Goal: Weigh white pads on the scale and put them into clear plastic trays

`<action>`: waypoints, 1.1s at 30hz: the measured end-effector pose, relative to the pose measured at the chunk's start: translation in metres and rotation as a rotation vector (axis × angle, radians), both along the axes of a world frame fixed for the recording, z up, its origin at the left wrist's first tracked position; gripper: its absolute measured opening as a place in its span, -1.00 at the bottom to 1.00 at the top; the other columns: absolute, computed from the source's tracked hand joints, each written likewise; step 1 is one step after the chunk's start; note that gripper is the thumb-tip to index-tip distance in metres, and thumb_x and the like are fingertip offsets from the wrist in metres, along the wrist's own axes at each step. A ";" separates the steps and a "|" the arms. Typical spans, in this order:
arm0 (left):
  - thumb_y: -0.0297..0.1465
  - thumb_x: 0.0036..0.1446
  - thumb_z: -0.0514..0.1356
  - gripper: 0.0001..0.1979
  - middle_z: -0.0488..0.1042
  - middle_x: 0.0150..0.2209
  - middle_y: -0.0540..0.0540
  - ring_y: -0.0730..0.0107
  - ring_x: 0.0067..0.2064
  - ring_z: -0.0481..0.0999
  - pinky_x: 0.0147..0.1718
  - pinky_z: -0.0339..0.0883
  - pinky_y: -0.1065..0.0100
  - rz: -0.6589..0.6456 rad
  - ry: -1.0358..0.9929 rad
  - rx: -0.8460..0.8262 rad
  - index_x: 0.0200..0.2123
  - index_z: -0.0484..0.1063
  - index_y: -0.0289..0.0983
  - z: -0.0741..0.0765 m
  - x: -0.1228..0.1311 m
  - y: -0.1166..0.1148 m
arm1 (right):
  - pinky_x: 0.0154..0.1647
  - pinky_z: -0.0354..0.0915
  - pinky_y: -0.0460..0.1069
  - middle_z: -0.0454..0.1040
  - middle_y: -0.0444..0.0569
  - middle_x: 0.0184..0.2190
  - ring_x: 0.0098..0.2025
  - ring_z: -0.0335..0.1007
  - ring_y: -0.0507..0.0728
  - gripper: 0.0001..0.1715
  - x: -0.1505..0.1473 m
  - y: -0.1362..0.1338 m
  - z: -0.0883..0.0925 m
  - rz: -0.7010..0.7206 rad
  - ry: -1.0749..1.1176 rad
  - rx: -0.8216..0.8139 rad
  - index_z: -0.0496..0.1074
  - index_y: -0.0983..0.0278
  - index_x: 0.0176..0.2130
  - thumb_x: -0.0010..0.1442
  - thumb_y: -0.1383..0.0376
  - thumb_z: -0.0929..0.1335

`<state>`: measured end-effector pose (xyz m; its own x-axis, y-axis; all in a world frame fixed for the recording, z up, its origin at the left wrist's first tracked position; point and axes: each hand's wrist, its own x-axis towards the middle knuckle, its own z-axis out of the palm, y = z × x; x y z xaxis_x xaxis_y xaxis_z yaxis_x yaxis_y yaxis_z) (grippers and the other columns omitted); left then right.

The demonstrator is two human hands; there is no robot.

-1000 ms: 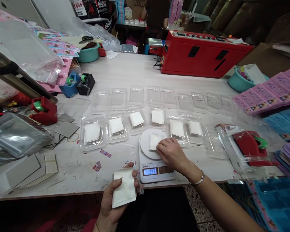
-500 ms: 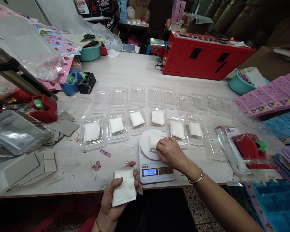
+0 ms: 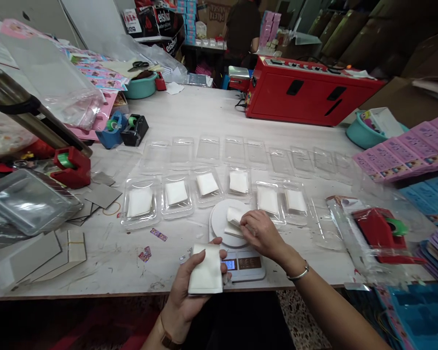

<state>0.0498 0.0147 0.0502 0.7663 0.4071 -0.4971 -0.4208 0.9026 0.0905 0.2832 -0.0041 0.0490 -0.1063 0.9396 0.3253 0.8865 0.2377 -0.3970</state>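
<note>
My left hand (image 3: 190,287) is closed around a stack of cream-white paper-like squares (image 3: 206,270), thumb on top, just in front of the scale. Over the round white plate of the digital kitchen scale (image 3: 219,221), my right hand (image 3: 264,233) pinches some white squares (image 3: 234,215) by their right edge, tilted up. Another square or more lies flat beneath them on the plate. The lit display (image 3: 229,264) is partly covered by my left fingers. Behind the scale stands a row of clear plastic trays (image 3: 132,222), each with a pile of white squares (image 3: 176,193).
Behind lies a row of clear plastic lids or trays (image 3: 183,151). Tape dispensers (image 3: 71,167) and grey card pieces (image 3: 102,194) sit left. A red machine (image 3: 306,95) stands at the back; pink boxes (image 3: 409,148) and a red tape dispenser (image 3: 379,233) are right. A person (image 3: 243,29) is beyond.
My right hand has lifted the squares' edge up off the plate. My left hand has moved right with its stack, toward the scale, now partly covering the display.
</note>
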 end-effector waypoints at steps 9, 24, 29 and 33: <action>-0.18 0.21 0.19 -0.61 0.56 -0.18 -0.23 0.19 -0.22 0.58 -0.14 0.42 0.19 -0.096 -0.045 -0.001 -0.05 0.42 -0.37 0.001 0.060 0.006 | -0.13 0.22 0.09 0.44 -0.06 -0.37 -0.30 0.33 0.11 -0.89 -0.011 -0.027 0.039 0.046 0.155 0.054 0.33 0.24 -0.29 0.24 0.44 0.26; -0.10 0.00 0.35 -0.52 0.57 -0.13 -0.12 0.26 -0.01 0.51 0.01 0.32 0.37 0.029 -0.203 0.156 -0.06 0.51 -0.23 -0.008 0.021 -0.027 | 0.16 0.09 0.21 0.53 -0.01 -0.29 -0.21 0.37 0.15 -0.80 -0.087 -0.074 0.045 0.129 -0.026 0.132 0.41 0.29 -0.26 0.24 0.45 0.21; -0.08 -0.01 0.34 -0.32 0.51 0.00 -0.19 0.07 0.13 0.41 0.16 0.19 0.18 0.028 -0.155 0.260 0.16 0.35 -0.20 -0.003 0.010 -0.037 | 0.22 0.02 0.21 0.55 0.02 -0.19 -0.09 0.40 0.17 -0.80 -0.094 -0.080 0.051 0.087 -0.047 0.222 0.43 0.31 -0.22 0.24 0.46 0.23; -0.10 0.00 0.34 -0.24 0.54 -0.02 -0.18 0.10 0.12 0.43 0.14 0.21 0.20 0.077 -0.222 0.293 0.25 0.23 -0.17 0.004 0.008 -0.039 | 0.26 -0.03 0.20 0.55 0.00 -0.18 -0.06 0.41 0.15 -0.84 -0.099 -0.085 0.057 0.100 -0.039 0.229 0.43 0.31 -0.23 0.25 0.43 0.26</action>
